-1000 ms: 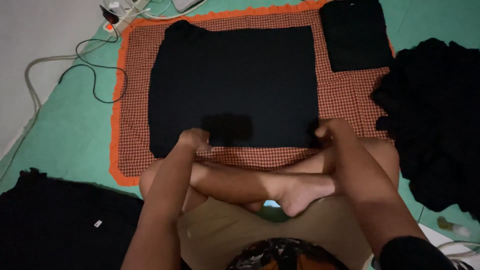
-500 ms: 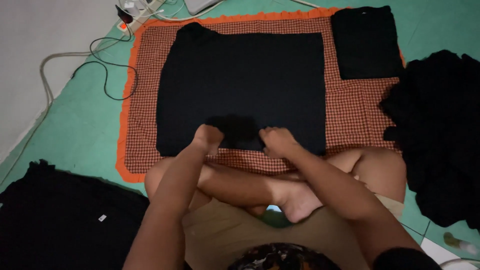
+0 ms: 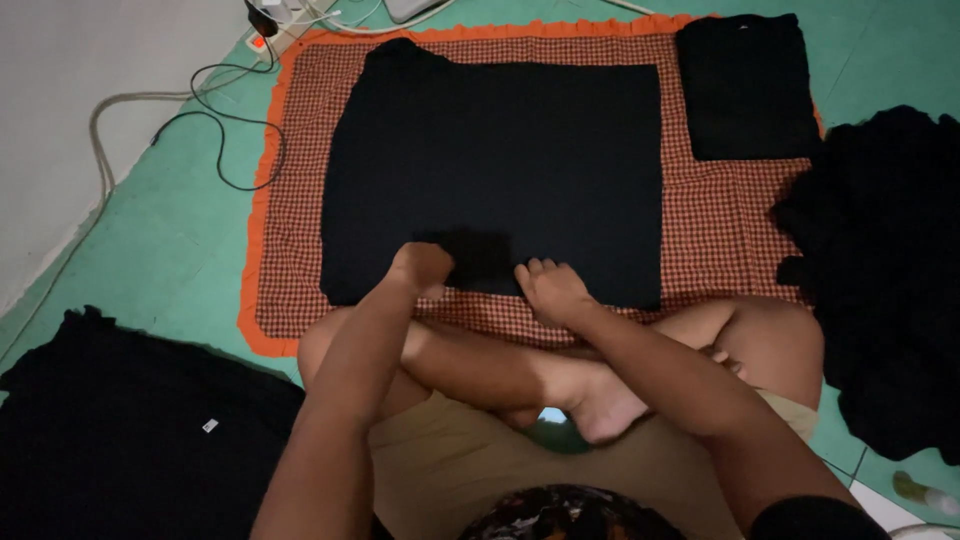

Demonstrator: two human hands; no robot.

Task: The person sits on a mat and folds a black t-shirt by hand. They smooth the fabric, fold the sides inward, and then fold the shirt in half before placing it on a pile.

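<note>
Green floor point(image 3: 150, 240), pale wall point(image 3: 70, 90), dim light

Forearms bare, no watch-like or ring-like items visible on left hand point(image 3: 420, 270) or right hand point(image 3: 552, 290). Black sleeve point(image 3: 815, 518) edge at right upper arm. Khaki shorts point(image 3: 470, 470) cover lap. Legs and feet bare. Dark patterned fabric point(image 3: 570, 515), orange-flecked, at bottom frame edge; kind unclear.

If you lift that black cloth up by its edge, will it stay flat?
Probably not. The black cloth lies limp on the checked mat, so it would likely droop. It looks light; both hands press only its near edge.
</note>
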